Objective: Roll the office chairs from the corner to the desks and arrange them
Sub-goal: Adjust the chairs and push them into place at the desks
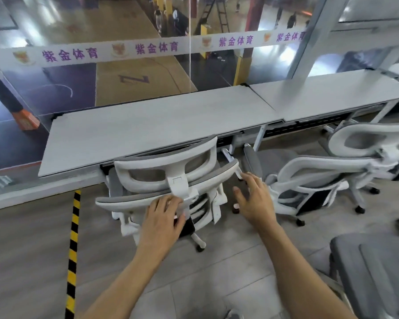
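Fingers (168, 201) of the left hand (164, 219) are curled over the top rail of the office chair (171, 180), right beside the bracket of its headrest; a grasp on the white frame. Right hand (256, 201) is released: fingers spread and loose, holding nothing, hovering in the gap between this chair and the second chair (309, 178), close to an armrest tip (238, 173) but apart from it.

Head view, one only. Held chair stands at the left desk (148, 125), its back turned to the person, its headrest up against the desk's near edge. Second chair sits to the right, near the right desk (332, 95), turned at an angle. Third chair's grey seat (378, 272) shows near right.

Black perforated tray (304, 130) hangs under the desk edge; contents cannot be made out.

Yellow-black floor tape (73, 249) runs near to far on the left. Glass wall (124, 88) beyond the desks carries a white banner (148, 48) with purple lettering.
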The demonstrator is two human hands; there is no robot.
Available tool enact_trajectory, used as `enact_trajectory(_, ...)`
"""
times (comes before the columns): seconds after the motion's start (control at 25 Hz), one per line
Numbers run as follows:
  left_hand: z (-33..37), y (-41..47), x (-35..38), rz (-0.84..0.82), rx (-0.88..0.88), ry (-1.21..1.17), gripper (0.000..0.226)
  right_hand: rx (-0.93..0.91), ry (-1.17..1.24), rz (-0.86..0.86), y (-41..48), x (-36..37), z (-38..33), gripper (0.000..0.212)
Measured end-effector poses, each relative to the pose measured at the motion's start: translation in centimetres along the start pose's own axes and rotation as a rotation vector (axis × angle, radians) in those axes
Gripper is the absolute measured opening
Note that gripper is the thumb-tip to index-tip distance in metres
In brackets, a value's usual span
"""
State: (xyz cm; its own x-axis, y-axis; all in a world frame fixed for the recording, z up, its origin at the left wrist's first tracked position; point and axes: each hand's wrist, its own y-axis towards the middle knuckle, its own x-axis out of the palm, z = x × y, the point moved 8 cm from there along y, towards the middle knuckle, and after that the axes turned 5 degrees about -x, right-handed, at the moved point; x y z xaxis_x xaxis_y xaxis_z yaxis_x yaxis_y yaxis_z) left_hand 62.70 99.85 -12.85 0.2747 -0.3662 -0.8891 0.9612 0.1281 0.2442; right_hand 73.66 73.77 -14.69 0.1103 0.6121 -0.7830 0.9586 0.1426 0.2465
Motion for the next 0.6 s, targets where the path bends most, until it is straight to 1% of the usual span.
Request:
enact_trajectory(0.12,6.0,1.8,2.4,-0.060,0.095,-0.055,0.035,0.003,-0.015,0.069,-0.5,-3.5,3.1,0.048)
enact_trajectory(0.2,10.0,3.6,4.0,-0.073,0.136,-0.080,0.033,0.011,-0.011,0.145,-0.6,-6.4,5.4,0.042)
enact_trajectory(0.32,16.8,6.5,6.8,-0.087,0.182,-0.128,0.030,0.064,0.004,0.228,-0.5,-11.1,9.9,0.043)
enact_trajectory(0.44,23.4,8.6,10.1,-0.128,0.235,-0.155,0.028,0.144,0.005,0.255,0.0,-15.3,15.4,0.045)
enact_trajectory(0.6,29.7,11.4,14.0,-0.184,0.279,-0.156,0.029,0.264,0.008,0.258,0.7,-19.4,22.5,0.044)
